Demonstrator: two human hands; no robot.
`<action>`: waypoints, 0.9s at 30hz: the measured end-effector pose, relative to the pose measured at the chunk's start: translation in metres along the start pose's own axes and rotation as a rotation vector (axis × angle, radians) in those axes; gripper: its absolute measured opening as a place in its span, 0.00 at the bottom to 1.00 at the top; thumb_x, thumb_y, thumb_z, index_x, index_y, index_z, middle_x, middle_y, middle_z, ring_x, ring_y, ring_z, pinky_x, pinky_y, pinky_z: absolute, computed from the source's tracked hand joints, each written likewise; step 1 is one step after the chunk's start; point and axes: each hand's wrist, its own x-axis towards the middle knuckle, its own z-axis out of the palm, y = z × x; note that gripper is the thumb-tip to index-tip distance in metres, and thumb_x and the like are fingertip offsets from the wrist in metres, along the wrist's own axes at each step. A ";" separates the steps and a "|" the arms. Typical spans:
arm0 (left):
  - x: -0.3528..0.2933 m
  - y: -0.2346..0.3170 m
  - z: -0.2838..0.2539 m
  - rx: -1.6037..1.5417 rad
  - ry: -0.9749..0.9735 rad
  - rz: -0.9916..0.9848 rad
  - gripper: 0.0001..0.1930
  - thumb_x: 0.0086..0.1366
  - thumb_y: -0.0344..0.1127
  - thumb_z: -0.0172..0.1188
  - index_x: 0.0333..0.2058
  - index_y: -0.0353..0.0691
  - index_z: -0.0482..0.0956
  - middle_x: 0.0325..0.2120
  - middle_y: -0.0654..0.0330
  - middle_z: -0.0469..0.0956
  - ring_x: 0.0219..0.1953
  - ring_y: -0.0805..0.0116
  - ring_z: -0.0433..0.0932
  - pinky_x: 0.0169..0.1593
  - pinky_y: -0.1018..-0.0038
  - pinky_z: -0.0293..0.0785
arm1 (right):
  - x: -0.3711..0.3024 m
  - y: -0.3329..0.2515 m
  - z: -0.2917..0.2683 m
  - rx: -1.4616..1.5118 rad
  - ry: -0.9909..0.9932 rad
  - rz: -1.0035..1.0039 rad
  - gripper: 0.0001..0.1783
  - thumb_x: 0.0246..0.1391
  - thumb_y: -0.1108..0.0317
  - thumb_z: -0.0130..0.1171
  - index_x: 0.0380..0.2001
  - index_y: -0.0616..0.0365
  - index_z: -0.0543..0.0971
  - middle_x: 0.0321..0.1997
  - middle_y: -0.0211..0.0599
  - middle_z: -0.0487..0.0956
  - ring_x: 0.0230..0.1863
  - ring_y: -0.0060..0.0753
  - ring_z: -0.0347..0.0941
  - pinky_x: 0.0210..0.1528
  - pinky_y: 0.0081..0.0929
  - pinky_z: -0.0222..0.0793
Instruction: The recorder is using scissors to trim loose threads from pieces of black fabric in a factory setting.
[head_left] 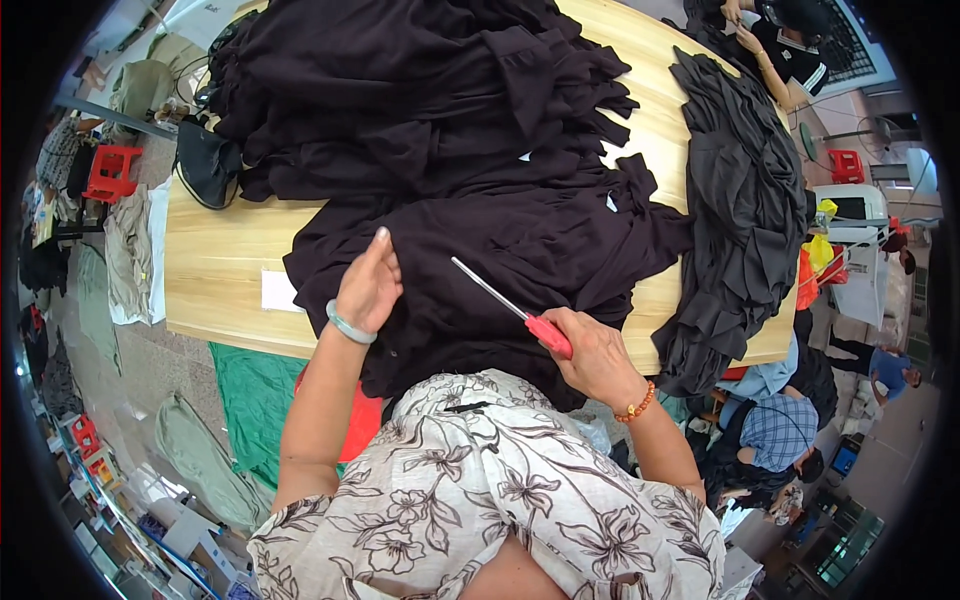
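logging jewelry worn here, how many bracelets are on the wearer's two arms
2: a pale bracelet at the base of the open left hand, and an orange beaded bracelet at the base of the right hand. None seems hidden.

I'm at a pale wood-grain tbl point(215, 300), its straight edges bowing w/ the wide lens. Over on my L, grey speckled flr point(190, 365) stretching away, red plastic stool point(112, 172) up top near a grey metal bar point(115, 115). Swinging R: 2nd red stool point(846, 167), smaller in view, then a white boxy unit point(862, 285) just below it. Low R, dark-framed greenish panes point(848, 550), window or glass door, can't tell. Tiny bright lt point(19, 371) glowing at the far L rim. Lower L's cluttered, too small to read.
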 end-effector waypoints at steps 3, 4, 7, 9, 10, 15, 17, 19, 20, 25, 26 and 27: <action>-0.006 -0.039 -0.055 0.102 0.050 -0.076 0.13 0.68 0.43 0.58 0.47 0.45 0.75 0.34 0.70 0.76 0.35 0.77 0.74 0.46 0.72 0.72 | -0.002 0.006 0.003 -0.002 0.013 0.017 0.15 0.52 0.72 0.60 0.44 0.54 0.74 0.31 0.41 0.77 0.35 0.44 0.76 0.38 0.38 0.70; -0.017 -0.045 -0.050 0.130 0.122 -0.089 0.11 0.67 0.40 0.59 0.46 0.45 0.75 0.34 0.71 0.77 0.36 0.78 0.75 0.46 0.73 0.72 | -0.004 0.007 0.003 -0.004 -0.017 0.037 0.15 0.51 0.72 0.60 0.44 0.54 0.74 0.32 0.41 0.78 0.36 0.45 0.76 0.38 0.38 0.70; -0.035 -0.057 -0.044 0.149 0.217 -0.102 0.07 0.65 0.35 0.62 0.40 0.43 0.77 0.33 0.70 0.78 0.36 0.78 0.76 0.45 0.74 0.72 | -0.006 0.010 0.005 0.007 -0.071 0.046 0.15 0.51 0.72 0.59 0.44 0.54 0.74 0.34 0.42 0.79 0.38 0.47 0.77 0.40 0.38 0.71; -0.035 -0.066 -0.049 0.212 0.210 -0.107 0.07 0.64 0.34 0.63 0.39 0.42 0.78 0.32 0.68 0.79 0.34 0.77 0.78 0.44 0.76 0.73 | -0.005 0.010 0.006 0.017 -0.094 0.032 0.15 0.51 0.72 0.59 0.44 0.55 0.74 0.35 0.43 0.79 0.40 0.48 0.77 0.40 0.38 0.71; -0.035 -0.070 -0.042 0.270 0.271 -0.078 0.04 0.63 0.32 0.64 0.34 0.41 0.78 0.27 0.70 0.78 0.28 0.79 0.75 0.39 0.78 0.72 | -0.005 0.009 0.006 0.010 -0.145 0.034 0.15 0.50 0.73 0.59 0.44 0.56 0.74 0.36 0.45 0.79 0.40 0.49 0.77 0.41 0.39 0.71; -0.027 -0.075 -0.043 0.374 0.199 0.064 0.03 0.63 0.30 0.64 0.30 0.41 0.78 0.22 0.73 0.73 0.25 0.85 0.67 0.34 0.83 0.66 | -0.006 0.002 0.007 -0.081 -0.379 -0.014 0.13 0.54 0.65 0.59 0.41 0.57 0.74 0.26 0.46 0.79 0.31 0.50 0.78 0.33 0.41 0.71; -0.026 -0.068 -0.035 0.411 0.197 0.103 0.04 0.63 0.29 0.64 0.29 0.40 0.78 0.21 0.74 0.71 0.24 0.86 0.65 0.32 0.85 0.64 | -0.004 -0.002 0.002 -0.076 -0.362 0.009 0.13 0.53 0.65 0.59 0.41 0.57 0.74 0.26 0.47 0.79 0.31 0.50 0.78 0.33 0.41 0.71; -0.027 -0.062 -0.026 0.398 0.138 0.118 0.03 0.63 0.28 0.63 0.29 0.39 0.78 0.23 0.75 0.71 0.25 0.87 0.64 0.31 0.86 0.61 | -0.002 0.001 0.004 0.010 -0.173 -0.017 0.14 0.52 0.67 0.61 0.42 0.55 0.74 0.28 0.47 0.79 0.32 0.50 0.77 0.34 0.41 0.71; -0.025 -0.066 -0.018 0.386 0.117 0.159 0.03 0.63 0.28 0.63 0.30 0.39 0.79 0.24 0.76 0.72 0.25 0.87 0.64 0.31 0.86 0.60 | 0.003 0.005 0.005 0.089 -0.139 -0.005 0.15 0.52 0.69 0.61 0.43 0.54 0.73 0.39 0.49 0.79 0.38 0.51 0.77 0.37 0.40 0.71; -0.023 -0.067 0.011 0.788 -0.175 0.313 0.05 0.66 0.26 0.57 0.37 0.30 0.78 0.29 0.68 0.75 0.33 0.80 0.70 0.40 0.81 0.67 | 0.043 0.012 0.030 0.396 -0.007 -0.134 0.18 0.51 0.74 0.63 0.46 0.57 0.71 0.53 0.44 0.75 0.49 0.49 0.76 0.49 0.32 0.70; -0.024 -0.064 0.012 0.888 -0.238 0.288 0.06 0.65 0.24 0.54 0.37 0.28 0.78 0.30 0.64 0.74 0.33 0.76 0.70 0.41 0.78 0.67 | 0.051 0.015 0.039 0.481 -0.045 -0.108 0.18 0.51 0.73 0.63 0.46 0.57 0.71 0.48 0.46 0.77 0.46 0.53 0.76 0.46 0.34 0.71; -0.022 -0.065 0.007 0.875 -0.246 0.338 0.07 0.64 0.23 0.55 0.38 0.29 0.78 0.29 0.63 0.75 0.33 0.75 0.72 0.40 0.77 0.69 | 0.059 0.015 0.045 0.567 -0.087 -0.086 0.19 0.51 0.72 0.63 0.46 0.57 0.70 0.43 0.47 0.78 0.42 0.56 0.76 0.44 0.37 0.71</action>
